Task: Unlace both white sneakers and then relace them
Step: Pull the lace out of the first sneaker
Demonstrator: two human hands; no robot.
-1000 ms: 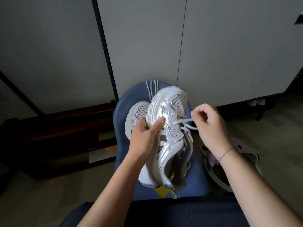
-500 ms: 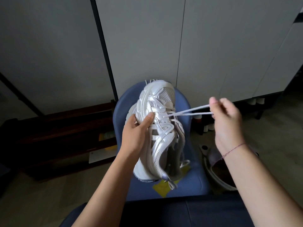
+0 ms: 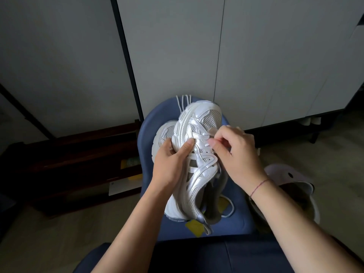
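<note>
The right hand [image 3: 238, 154] returned, pinching the lace [image 3: 206, 144]; left hand [image 3: 169, 164] grips sneaker [image 3: 202, 174].

1. The nearer white sneaker [image 3: 199, 166], with silvery overlays and mesh panels, is held above the blue stool [image 3: 147, 146]. It is tipped on its side, toe pointing away and heel loop nearest. The left hand [image 3: 171, 164] grips its sole edge, thumb across the upper.
2. Its white lace [image 3: 206, 145] crosses the eyelets near the toe, pinched there by the right hand [image 3: 234, 152].
3. A loose lace end [image 3: 230, 208] curls on the seat beside the heel.
4. The second white sneaker [image 3: 164, 134] lies behind the first, mostly hidden, with only its toe showing.
5. White lace strands [image 3: 184, 102] lie at the seat's far edge.
</note>
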